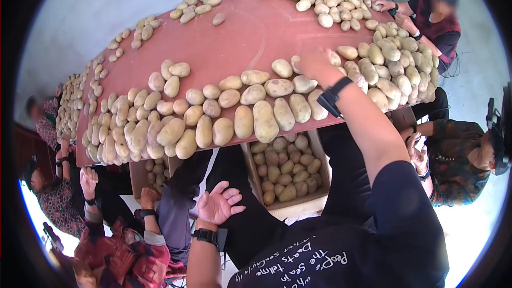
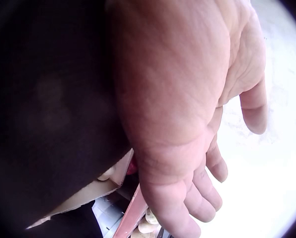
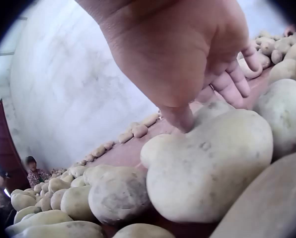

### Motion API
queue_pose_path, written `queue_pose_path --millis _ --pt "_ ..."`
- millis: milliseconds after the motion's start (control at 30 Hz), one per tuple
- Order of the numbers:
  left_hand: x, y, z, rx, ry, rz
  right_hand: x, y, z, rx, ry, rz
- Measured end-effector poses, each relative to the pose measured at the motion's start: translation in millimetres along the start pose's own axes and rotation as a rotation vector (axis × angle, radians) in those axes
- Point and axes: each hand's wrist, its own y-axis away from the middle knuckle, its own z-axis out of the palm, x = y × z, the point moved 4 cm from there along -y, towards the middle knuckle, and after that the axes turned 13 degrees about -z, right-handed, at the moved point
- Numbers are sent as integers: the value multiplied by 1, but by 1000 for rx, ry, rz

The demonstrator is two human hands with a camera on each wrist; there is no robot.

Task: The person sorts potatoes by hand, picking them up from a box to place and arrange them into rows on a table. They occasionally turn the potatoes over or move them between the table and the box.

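Observation:
My right hand point(image 1: 318, 66) reaches over the front rows of potatoes on the red table. In the right wrist view its thumb point(image 3: 179, 118) points down right at a potato point(image 3: 212, 110) behind a large pale potato point(image 3: 210, 166); the other fingers point(image 3: 230, 89) extend loosely over the tabletop, their tips partly hidden. A small potato point(image 1: 296, 64) lies beside this hand in the head view. My left hand point(image 1: 220, 202) is held below the table edge, palm up, fingers loosely bent and holding nothing. The left wrist view shows the same hand point(image 2: 173, 109) with relaxed fingers.
The red table point(image 1: 240, 29) carries rows of potatoes along its front edge and a big heap point(image 1: 397, 66) at right. A box of potatoes point(image 1: 288, 173) stands below, between my legs, and another box point(image 1: 154, 173) to its left. Other people sit around the table.

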Motion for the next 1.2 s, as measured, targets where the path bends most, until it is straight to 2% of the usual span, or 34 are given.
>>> queue_pose_path --millis 33,100,167,200,233,267,333,433,533,667,800,867,1000,1100,1167,1200 --pt "0 0 0 -7 4 0 -11 9 -12 90 62 -37" --pt "1 2 0 -21 14 1 -49 45 -51 365 -156 -290" --pt "0 3 -1 -43 27 2 -95 95 -73 146 -760 -426" --pt "0 3 -1 -53 30 -1 -115 119 -53 -18 -859 -503" --pt "1 3 -1 -50 32 -3 -136 142 -41 -102 -885 -666" --pt "1 3 -1 -48 33 -4 -156 160 -17 -310 -893 -784" --pt "1 3 -2 -47 35 -11 -167 195 58 -876 -749 -739" --pt "0 2 -4 -58 44 -14 -163 193 134 -829 -428 -530" --pt "0 3 -3 -109 82 -1 -161 168 179 -521 -404 -298" --pt "3 5 -3 -101 90 5 -169 166 245 -412 -260 -221" --pt "3 8 -5 -93 111 9 -159 168 262 -305 -323 -235" --pt "5 6 -4 -106 100 9 -153 162 273 -369 -320 -230" --pt "5 4 -1 -73 61 7 -147 160 266 -529 -407 -214" --pt "6 -3 4 47 3 59 -154 163 184 -513 -463 -404" --pt "6 -18 16 200 -102 60 -156 172 120 -534 -723 -329" --pt "5 -33 29 311 -187 33 -155 181 103 -429 -856 -375"
